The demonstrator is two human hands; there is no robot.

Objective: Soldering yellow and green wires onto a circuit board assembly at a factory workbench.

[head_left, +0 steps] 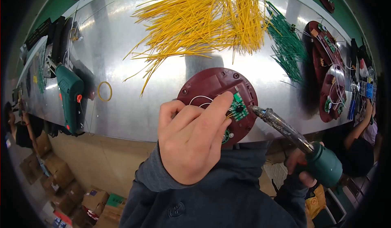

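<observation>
Green circuit board lies just right of the nearer, curled left hand, whose hold is unclear; the right hand grips a soldering iron slanting up-left, tip just beside the board.

Table: smooth metal, glossy
Yellow wires, 12 o'clock: plastic-looking, slightly shiny
Green wires, 2 o'clock: plastic-looking
Round casing, centre: smooth plastic, softly glossy
Soldering iron, 4 o'clock: stained metal shaft, smooth plastic handle
Pistol-shaped tool, 9 o'clock: smooth plastic
Sleeve, 7 o'clock: matt cloth
Boxes, 8 o'clock: matt cardboard
</observation>
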